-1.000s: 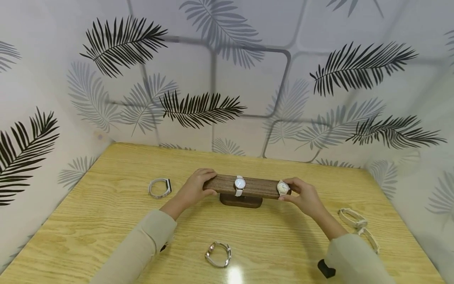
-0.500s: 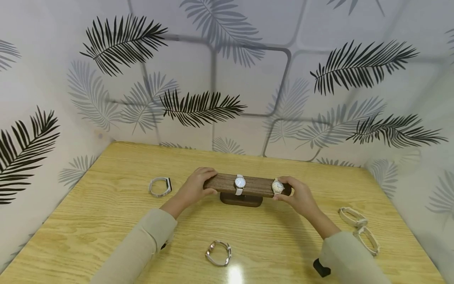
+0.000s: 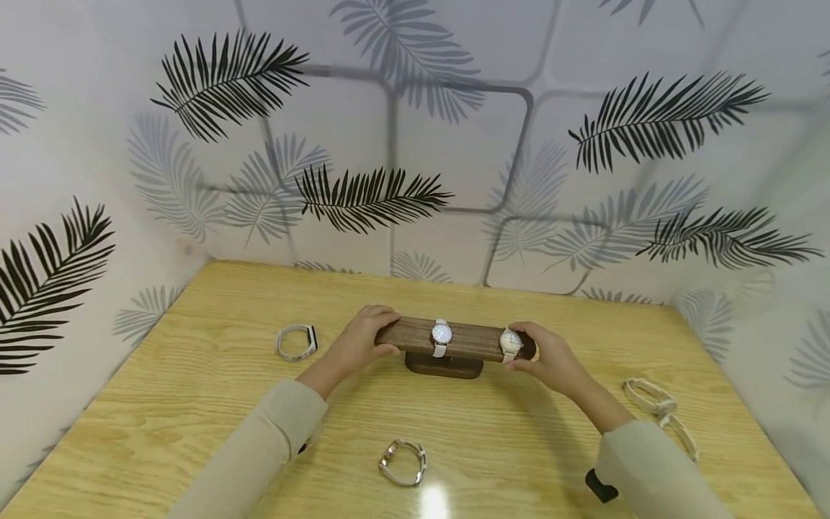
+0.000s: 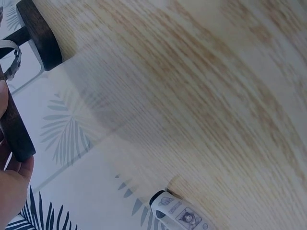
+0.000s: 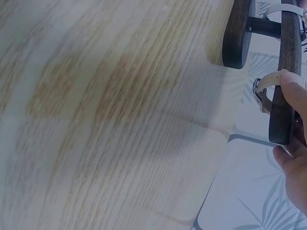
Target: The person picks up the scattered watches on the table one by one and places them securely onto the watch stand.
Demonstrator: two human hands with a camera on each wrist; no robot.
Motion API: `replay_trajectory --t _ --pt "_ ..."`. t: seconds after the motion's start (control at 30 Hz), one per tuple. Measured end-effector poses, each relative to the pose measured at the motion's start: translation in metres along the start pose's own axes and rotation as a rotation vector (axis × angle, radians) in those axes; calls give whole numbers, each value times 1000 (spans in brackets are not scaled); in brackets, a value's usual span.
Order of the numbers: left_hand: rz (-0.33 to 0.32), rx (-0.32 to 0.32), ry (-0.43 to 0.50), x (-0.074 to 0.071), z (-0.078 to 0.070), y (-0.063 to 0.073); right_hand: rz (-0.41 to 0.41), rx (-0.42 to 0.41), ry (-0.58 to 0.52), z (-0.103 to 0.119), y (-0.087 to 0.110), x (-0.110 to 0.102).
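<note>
A dark wooden watch stand (image 3: pixel 476 342) has its bar raised on a short post over an oval base (image 3: pixel 444 365). My left hand (image 3: pixel 358 342) grips the bar's left end, fingers behind and thumb in front. Near the bar's middle sits a wristwatch with a white strap (image 3: pixel 442 333). Another watch with a cream strap (image 3: pixel 510 342) is wrapped round the bar close to its right end. My right hand (image 3: pixel 547 358) pinches this watch, with the thumb on its strap in the right wrist view. Its buckle (image 5: pixel 259 91) hangs under the bar there.
A grey fitness band (image 3: pixel 296 343) lies on the wooden table (image 3: pixel 214 404) to the left. Another watch (image 3: pixel 403 463) lies on its side near the front. Two pale strapped watches (image 3: pixel 650 395) lie at the right, partly behind the right sleeve. A leaf-patterned wall backs the table.
My right hand has slid the cream-strapped watch a little to the left along the bar, away from its right end. The left hand keeps its grip on the stand.
</note>
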State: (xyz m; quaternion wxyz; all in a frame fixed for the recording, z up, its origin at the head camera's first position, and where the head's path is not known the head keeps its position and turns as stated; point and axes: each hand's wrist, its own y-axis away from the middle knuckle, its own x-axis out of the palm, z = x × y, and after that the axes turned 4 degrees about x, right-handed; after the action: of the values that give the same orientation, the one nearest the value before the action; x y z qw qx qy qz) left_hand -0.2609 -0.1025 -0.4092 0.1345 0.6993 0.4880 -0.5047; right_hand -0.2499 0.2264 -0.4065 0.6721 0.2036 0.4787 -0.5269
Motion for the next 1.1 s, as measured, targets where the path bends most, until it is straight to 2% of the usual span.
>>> replay_trajectory --t 0.3,0.63,1.1 --pt "3 1 5 2 1 -1 -14 -12 29 1 -2 -1" --pt "2 2 -9 -1 -3 0 6 4 16 10 -5 -3" --pt "-6 11 -25 1 -2 0 -4 -12 -1 18 -15 7"
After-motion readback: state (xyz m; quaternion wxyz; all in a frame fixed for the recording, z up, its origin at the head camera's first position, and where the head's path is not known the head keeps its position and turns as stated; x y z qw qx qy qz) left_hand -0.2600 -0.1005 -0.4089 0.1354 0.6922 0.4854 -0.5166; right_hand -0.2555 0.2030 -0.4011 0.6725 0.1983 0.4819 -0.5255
